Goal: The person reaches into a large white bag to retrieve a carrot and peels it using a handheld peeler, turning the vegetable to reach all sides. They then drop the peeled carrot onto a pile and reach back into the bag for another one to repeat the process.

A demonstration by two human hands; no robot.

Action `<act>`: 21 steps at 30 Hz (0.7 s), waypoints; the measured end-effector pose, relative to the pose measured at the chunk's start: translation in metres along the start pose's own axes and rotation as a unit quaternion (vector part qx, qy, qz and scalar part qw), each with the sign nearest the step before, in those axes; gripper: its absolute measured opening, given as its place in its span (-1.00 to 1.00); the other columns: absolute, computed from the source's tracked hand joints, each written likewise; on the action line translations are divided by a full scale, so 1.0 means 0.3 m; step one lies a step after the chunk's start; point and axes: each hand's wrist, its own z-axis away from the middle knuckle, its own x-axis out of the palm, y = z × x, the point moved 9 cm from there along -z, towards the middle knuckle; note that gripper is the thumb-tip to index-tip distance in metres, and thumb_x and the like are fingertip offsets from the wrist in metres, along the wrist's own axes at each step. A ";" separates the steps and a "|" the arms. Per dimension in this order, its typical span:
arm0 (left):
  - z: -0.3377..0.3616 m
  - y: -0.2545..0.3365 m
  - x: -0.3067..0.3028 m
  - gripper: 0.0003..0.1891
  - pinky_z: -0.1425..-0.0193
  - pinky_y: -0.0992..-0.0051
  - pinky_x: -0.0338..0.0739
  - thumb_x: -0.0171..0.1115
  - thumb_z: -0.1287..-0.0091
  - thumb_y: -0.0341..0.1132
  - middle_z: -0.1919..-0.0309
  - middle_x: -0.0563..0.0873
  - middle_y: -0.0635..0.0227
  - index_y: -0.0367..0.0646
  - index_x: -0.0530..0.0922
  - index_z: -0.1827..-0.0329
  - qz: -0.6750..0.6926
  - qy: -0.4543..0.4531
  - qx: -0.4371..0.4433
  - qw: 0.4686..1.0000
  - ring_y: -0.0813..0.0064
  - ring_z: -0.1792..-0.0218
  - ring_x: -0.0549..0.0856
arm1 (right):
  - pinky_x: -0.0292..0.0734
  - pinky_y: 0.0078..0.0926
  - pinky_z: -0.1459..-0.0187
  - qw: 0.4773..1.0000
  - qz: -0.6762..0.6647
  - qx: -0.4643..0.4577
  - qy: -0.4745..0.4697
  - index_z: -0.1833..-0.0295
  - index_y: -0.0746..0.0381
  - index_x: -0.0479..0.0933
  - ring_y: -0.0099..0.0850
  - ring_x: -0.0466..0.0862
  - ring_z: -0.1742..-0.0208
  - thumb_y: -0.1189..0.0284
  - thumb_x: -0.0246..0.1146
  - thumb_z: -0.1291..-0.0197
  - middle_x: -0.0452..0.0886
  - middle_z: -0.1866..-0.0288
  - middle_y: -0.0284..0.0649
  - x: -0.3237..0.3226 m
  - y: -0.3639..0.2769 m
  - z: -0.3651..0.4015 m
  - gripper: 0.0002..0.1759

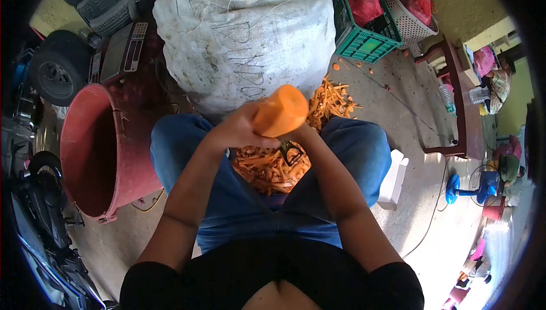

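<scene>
My left hand (240, 130) is closed around a thick, smooth orange carrot (282, 111), held above my lap with its blunt end pointing up and away. Just behind and below the carrot is my right hand (297, 133), its fingers mostly hidden. A dark peeler (292, 153) with a looped head shows under that hand and appears to be in its grip. Between my knees lies a heap of orange carrot peelings (267, 170), directly beneath both hands. More peelings (330, 102) spread on the floor beyond my right knee.
A large white woven sack (250, 42) stands in front of me. At left are a red barrel (114, 151), a scale (122, 54) and a wheel (54, 71). A green crate (367, 42), a white box (393, 180) and a wooden bench (452, 105) are at right.
</scene>
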 end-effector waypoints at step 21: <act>1.308 -0.068 -1.038 -0.51 0.13 0.17 0.36 -0.19 -0.19 0.02 0.29 0.52 -0.05 -0.31 0.45 0.25 -0.523 0.520 -0.489 0.466 0.03 0.19 0.50 | 0.37 -0.43 0.36 0.959 -0.180 0.209 0.060 0.33 0.31 0.43 -0.24 0.50 0.48 0.30 0.10 -0.02 0.48 0.55 -0.05 -0.354 0.037 0.128 -0.73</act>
